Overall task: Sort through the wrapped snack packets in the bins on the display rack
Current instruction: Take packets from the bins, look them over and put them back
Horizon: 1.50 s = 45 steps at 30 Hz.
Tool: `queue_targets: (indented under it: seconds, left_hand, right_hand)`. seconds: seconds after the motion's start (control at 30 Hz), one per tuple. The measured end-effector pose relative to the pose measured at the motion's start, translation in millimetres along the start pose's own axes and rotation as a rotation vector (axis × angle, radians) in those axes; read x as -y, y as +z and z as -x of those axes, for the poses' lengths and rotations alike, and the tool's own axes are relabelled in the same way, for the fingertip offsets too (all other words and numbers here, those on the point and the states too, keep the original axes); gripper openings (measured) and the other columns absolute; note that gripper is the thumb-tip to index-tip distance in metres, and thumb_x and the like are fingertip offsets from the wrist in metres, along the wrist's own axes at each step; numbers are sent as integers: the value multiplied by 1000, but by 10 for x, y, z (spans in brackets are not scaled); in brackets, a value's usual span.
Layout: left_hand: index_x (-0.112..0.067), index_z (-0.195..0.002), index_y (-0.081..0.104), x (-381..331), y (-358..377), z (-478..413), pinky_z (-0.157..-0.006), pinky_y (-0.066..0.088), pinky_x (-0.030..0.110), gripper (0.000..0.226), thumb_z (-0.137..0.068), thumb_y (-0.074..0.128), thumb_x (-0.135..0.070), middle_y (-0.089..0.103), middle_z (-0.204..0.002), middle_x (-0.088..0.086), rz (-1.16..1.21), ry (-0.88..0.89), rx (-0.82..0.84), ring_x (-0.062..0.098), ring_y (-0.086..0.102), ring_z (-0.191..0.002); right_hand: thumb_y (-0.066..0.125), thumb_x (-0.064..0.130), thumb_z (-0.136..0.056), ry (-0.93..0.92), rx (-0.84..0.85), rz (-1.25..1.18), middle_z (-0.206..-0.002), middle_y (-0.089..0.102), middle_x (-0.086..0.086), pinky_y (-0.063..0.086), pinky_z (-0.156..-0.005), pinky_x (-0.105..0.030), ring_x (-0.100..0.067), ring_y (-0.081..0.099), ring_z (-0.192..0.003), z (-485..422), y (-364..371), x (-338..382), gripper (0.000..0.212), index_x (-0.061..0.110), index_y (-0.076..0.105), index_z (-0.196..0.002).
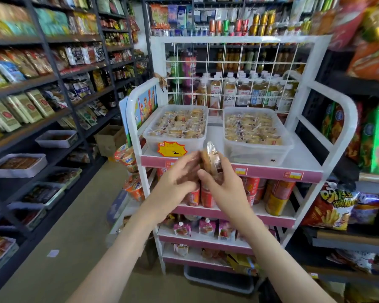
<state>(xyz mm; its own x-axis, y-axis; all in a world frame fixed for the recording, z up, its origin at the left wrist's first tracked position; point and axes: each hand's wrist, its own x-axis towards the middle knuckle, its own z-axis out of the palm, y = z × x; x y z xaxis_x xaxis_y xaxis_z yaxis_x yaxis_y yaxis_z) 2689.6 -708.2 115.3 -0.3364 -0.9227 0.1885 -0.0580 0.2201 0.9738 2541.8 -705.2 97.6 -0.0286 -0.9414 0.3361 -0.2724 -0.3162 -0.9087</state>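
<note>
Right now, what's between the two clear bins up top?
Head view: only a bare strip of white shelf separates the left bin and right bin.

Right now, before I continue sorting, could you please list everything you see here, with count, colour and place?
display rack: one, white with pink shelf edges, centre
left bin: one, clear, top shelf, full of wrapped snacks
right bin: one, clear, top shelf, also full
price tag: one, yellow, on the front of the left bin
bottles: many, pale drinks, behind the wire grid
pouches: several, pink, third shelf
wall shelves: dark, left side, packed with bags
snack packet: one, brown in clear wrap, held before the top shelf
left hand: fingertips at the packet, blurred
right hand: grips the packet
</note>
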Motion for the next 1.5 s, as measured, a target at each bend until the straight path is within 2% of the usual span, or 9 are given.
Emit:
queue_targets:
  seconds: [0.13,0.33,0.47,0.6,0.67,0.77,1.0,1.13,1.5]
  left_hand:
    - [-26,-134,50,-61,-197,-290,-95,44,11,51,-95,46,7,54,-132,-20,-187,65,-35,-14,51,-116]
    - [-25,-128,54,73,-810,-1060,-74,34,-7,32,-99,49,-12,55,-119,-18,-595,84,-273,-18,50,-99]
    - [-21,-138,47,282,-1115,-1734,-96,43,20,39,-99,50,-21,53,-136,-6,-862,74,-262,10,53,-119]
    - [-21,-137,44,467,-1305,-2299,-67,48,27,39,-98,50,-28,61,-111,-2,-1008,88,-229,7,54,-72]
    - [-19,-139,41,562,-1349,-2535,-74,42,23,44,-98,51,-32,58,-106,-2,-1057,120,-181,11,54,-87]
    - [-17,-153,15,704,-1382,-2869,-115,20,31,70,-97,49,-43,27,-157,6,-1184,67,-51,22,25,-143]
    - [-15,-150,-21,896,-1354,-3147,-120,-6,45,87,-96,29,-63,-35,-155,-1,-1256,-268,252,19,-26,-145]
    - [-25,-146,-30,867,-1409,-3203,-118,-11,45,87,-94,25,-67,-38,-152,-4,-1307,-303,329,17,-28,-144]
    - [-26,-153,-11,901,-1422,-3194,-117,-10,43,70,-97,13,-61,-21,-160,-6,-1321,-228,480,16,-21,-146]
  right_hand:
    - [57,27,-95,-25,-58,-128,-106,68,5,54,-89,-38,-10,64,-100,-495,-97,-58,24,24,58,-118]
    - [56,17,-96,1,-16,-197,-111,64,-1,58,-82,-31,-14,65,-100,-1652,-106,-90,25,18,56,-121]
    - [59,14,-93,15,25,-71,-114,64,-2,54,-92,-40,-18,63,-104,-2582,107,-285,31,18,56,-124]
    - [57,13,-94,61,62,102,-113,62,-1,54,-82,-24,-19,62,-97,-3314,423,-558,25,20,55,-119]
    - [56,14,-95,53,101,371,-109,56,0,41,-72,-18,-21,57,-104,-3487,495,-673,32,14,53,-126]
    - [55,19,-96,63,250,618,-128,54,-6,31,-82,-21,-22,48,-119,-3645,461,-841,42,13,47,-137]
    - [48,24,-94,37,732,1184,-138,47,-6,31,-107,-44,-28,35,-133,-3941,524,-1081,35,21,54,-129]
    - [37,33,-101,52,871,1213,-141,39,-3,28,-109,-46,-27,28,-134,-4025,538,-991,42,28,41,-143]
    - [58,27,-92,-9,584,1024,-109,66,-1,47,-74,-25,-15,59,-93,-4284,568,-1026,22,16,63,-110]
